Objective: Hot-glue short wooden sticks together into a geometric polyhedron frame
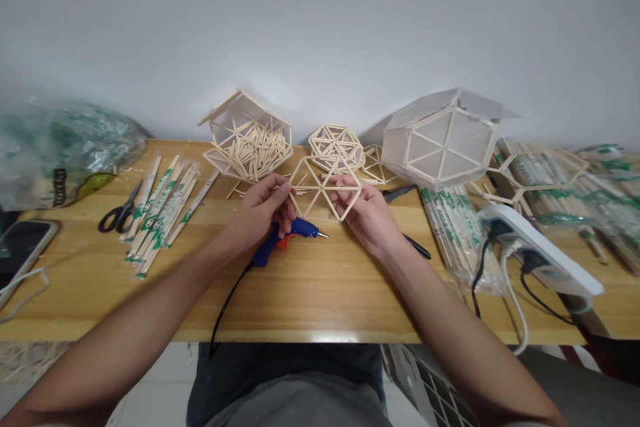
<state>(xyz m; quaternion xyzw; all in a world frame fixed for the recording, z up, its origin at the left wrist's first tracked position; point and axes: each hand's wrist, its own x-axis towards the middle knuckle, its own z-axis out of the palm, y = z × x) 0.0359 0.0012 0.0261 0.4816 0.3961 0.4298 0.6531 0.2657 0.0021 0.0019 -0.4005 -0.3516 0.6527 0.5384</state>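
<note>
Between my two hands, a hexagonal frame of thin wooden sticks (320,187) with spokes meeting at its middle is held above the table. My left hand (270,209) pinches its left corner with thumb and fingers. At its right side my right hand (367,213) grips the frame, some fingers behind it. Below my left hand lies a blue glue gun (267,250) with an orange trigger, its metal tip pointing right. Just behind the held frame are a stack of similar hexagonal frames (336,140) and an open-topped stick box (250,143) full of short cut sticks.
Scissors (120,213) and wrapped chopsticks (165,213) lie left, near a phone (25,247) and a plastic bag (65,153). At right stand a papered hexagonal box (445,137), a chopstick pack (460,233) and a power strip (545,253) with cables. A dark-handled tool (417,247) lies partly behind my right hand.
</note>
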